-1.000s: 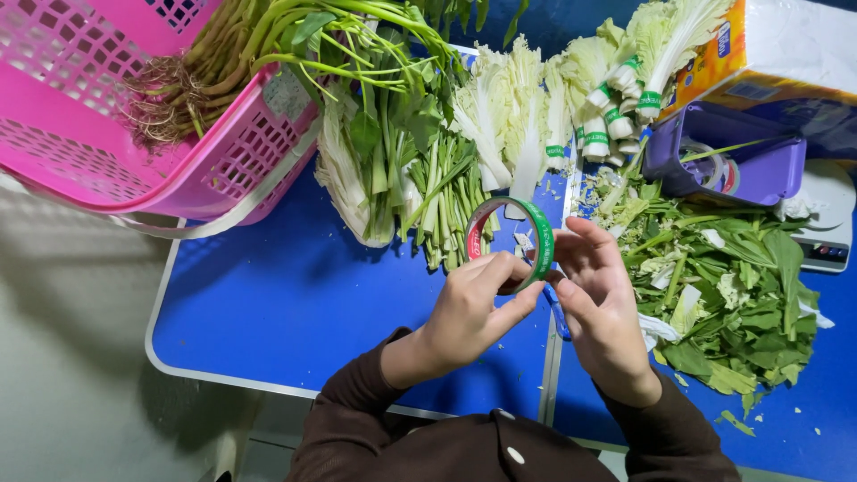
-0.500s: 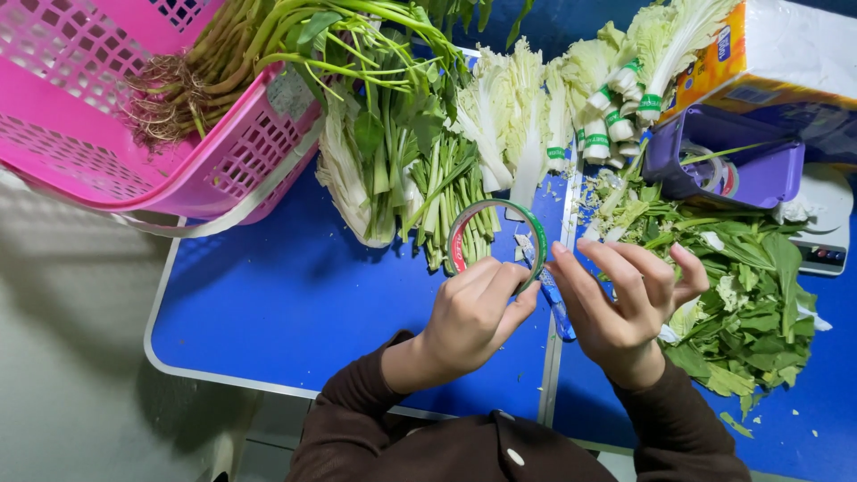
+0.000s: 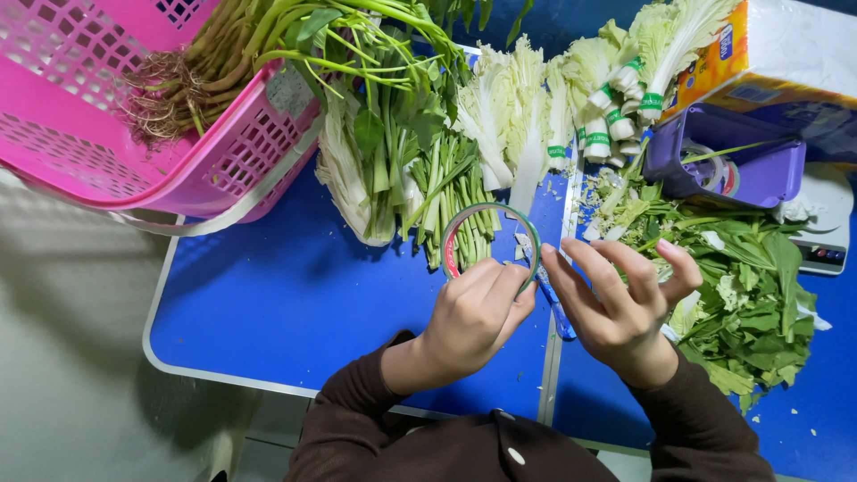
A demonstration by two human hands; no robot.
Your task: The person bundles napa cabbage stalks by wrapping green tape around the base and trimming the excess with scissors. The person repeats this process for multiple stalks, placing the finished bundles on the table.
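Observation:
My left hand (image 3: 471, 319) grips a roll of green tape (image 3: 489, 237), a thin ring held upright over the blue table (image 3: 268, 303). My right hand (image 3: 619, 302) hovers just right of the ring, fingers spread, index tip close to the roll's edge, holding nothing that I can see. A blue-handled tool (image 3: 557, 312) lies on the table between the two hands. Behind the ring lie loose green stalks (image 3: 446, 192) and pale cabbage-like bunches (image 3: 509, 116), some bound with green tape bands (image 3: 616, 112).
A pink plastic basket (image 3: 134, 134) with rooted greens sits at the back left, overhanging the table's edge. A purple tray (image 3: 741, 161) and a cardboard box (image 3: 777, 54) stand at the back right. A heap of trimmed leaves (image 3: 750, 295) lies right of my right hand.
My right hand has let go of the tape ring and opened its fingers, moving slightly right. My left hand still holds the ring.

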